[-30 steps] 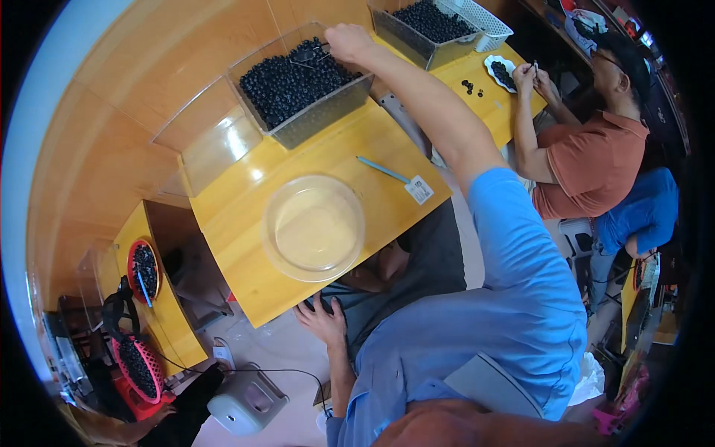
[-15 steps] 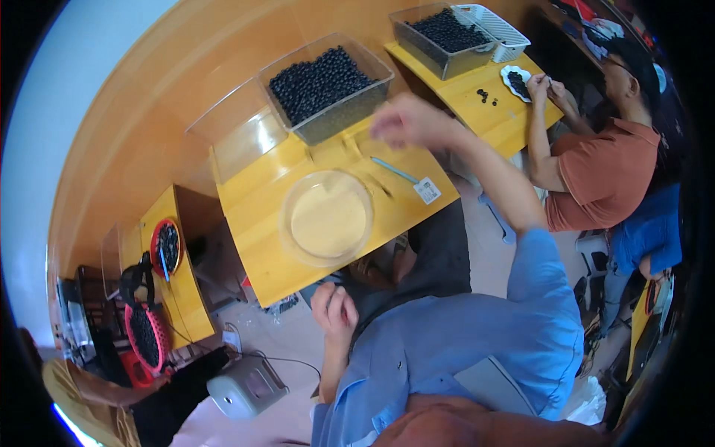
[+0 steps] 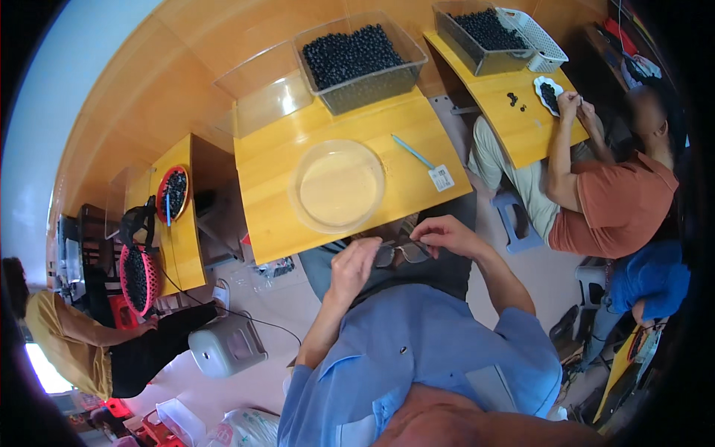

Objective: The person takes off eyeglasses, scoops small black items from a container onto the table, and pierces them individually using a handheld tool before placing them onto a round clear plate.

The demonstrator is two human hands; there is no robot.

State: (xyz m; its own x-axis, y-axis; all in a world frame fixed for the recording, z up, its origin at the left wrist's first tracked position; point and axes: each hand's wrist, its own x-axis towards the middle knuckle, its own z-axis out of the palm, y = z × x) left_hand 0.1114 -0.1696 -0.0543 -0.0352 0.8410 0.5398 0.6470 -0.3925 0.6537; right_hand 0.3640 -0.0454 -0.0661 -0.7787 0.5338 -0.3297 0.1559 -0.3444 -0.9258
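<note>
A pair of eyeglasses is held over my lap, just off the table's near edge. My left hand pinches one side of the frame and my right hand grips the other. On the yellow table in front of me sits a round, shallow clear dish, with nothing seen in it. To its right lies a light-blue pen-like stick beside a small white printed card. A clear bin of black beads or berries stands at the table's back.
An empty-looking clear bin adjoins the full one. At right, a co-worker in a rust shirt handles something small by a white dish. At left are a red-rimmed bowl, a pink basket, a grey stool and another person.
My right hand has come back from over the table to my lap, and my left hand has risen to meet it. Both now hold the eyeglasses. The view has shifted.
</note>
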